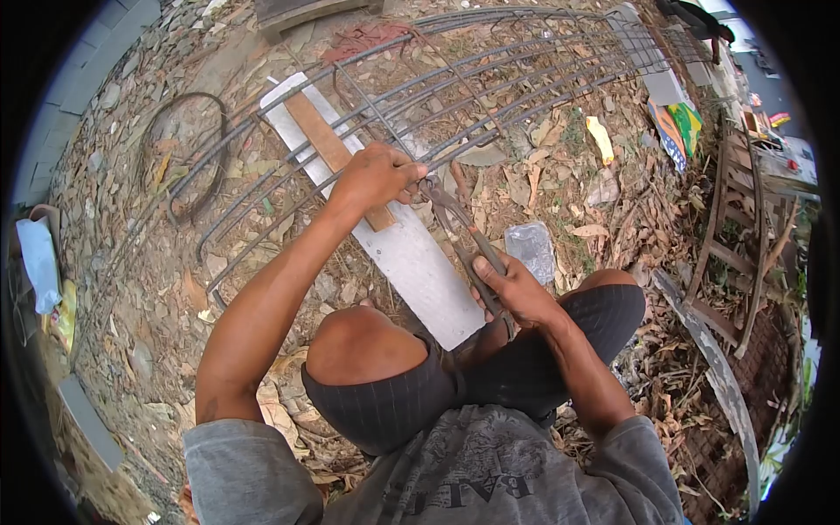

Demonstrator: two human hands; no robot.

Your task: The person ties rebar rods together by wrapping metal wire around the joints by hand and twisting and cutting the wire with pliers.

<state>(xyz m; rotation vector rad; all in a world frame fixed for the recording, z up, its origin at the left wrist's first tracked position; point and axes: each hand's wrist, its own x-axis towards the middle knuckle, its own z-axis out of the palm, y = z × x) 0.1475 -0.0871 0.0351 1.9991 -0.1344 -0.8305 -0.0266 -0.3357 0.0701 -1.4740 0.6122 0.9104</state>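
Observation:
My left hand (378, 182) is closed at a crossing of the steel bars (472, 112), fingers pressed together near the jaws of the pliers; what they pinch is too small to make out. In my right hand (518, 289) are the handles of long pincer-like pliers (462, 229), whose jaws point up and left to the bar crossing. Under the bars lies a grey slab (423, 278) with a brown wooden strip (317, 131) on it. The bars form a long cage running to the upper right.
A wire loop (226, 144) lies on the leafy ground at the left. Right of the pliers is a clear plastic block (530, 252). A wooden ladder (731, 206) stands at the right. Another person (700, 19) bends over at the top right.

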